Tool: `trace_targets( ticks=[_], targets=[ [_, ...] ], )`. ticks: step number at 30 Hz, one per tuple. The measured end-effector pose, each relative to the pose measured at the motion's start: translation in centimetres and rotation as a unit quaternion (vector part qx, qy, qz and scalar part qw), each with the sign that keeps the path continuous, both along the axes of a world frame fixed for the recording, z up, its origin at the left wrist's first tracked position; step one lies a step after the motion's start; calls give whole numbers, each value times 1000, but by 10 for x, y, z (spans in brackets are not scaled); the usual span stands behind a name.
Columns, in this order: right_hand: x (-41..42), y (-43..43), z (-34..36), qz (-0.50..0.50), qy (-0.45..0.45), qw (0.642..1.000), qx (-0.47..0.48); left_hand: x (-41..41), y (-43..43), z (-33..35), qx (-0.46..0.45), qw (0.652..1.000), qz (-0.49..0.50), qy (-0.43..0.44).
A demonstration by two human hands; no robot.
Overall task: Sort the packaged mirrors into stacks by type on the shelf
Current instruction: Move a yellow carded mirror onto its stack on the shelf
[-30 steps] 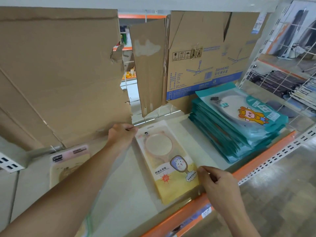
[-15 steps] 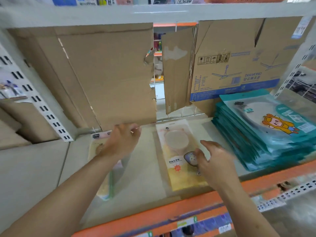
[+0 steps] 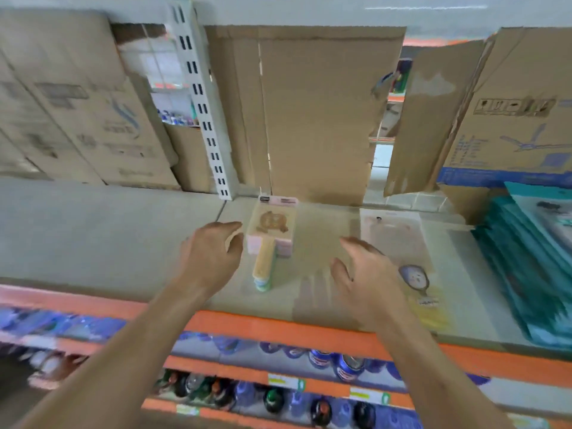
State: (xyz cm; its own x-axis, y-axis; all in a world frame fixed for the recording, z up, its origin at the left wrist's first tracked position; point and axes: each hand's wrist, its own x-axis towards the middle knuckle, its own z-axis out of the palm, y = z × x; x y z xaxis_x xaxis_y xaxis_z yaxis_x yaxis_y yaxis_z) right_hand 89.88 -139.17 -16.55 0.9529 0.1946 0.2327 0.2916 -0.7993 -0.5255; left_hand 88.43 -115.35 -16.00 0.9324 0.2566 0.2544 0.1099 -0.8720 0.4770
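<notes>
Glossy plastic mirror packs [image 3: 526, 261], matt cardboard [image 3: 315, 119]

Bare shelf [image 3: 93, 236] leftward (cardboard [image 3: 315, 119] behind)

On the shelf [image 3: 93, 236] we find the mirror stack [image 3: 272, 233], a cardboard sheet [image 3: 318, 119] at its twelve o'clock, a single mirror packet [image 3: 399, 243] at three, the packet pile [image 3: 532, 258] beyond.

I see brown cardboard boxes [image 3: 77, 119] in the upper left of the frame and a torn cardboard sheet [image 3: 315, 119] at the centre, with a white slotted post [image 3: 199, 97] between them. Along the bottom stand blurred bottles [image 3: 274, 399] under yellow price tags [image 3: 280, 380].
</notes>
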Motion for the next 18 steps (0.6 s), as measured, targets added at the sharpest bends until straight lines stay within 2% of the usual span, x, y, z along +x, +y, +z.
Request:
trace_targets(
  ticks=[10,18],
  targets=[
    [-12,109,11,158,-11,987,33,-90,86,-1,36,983,165,66],
    [-26,189,2,217,9,976,-7,-125,148,-12,38,973,219,61]
  ],
)
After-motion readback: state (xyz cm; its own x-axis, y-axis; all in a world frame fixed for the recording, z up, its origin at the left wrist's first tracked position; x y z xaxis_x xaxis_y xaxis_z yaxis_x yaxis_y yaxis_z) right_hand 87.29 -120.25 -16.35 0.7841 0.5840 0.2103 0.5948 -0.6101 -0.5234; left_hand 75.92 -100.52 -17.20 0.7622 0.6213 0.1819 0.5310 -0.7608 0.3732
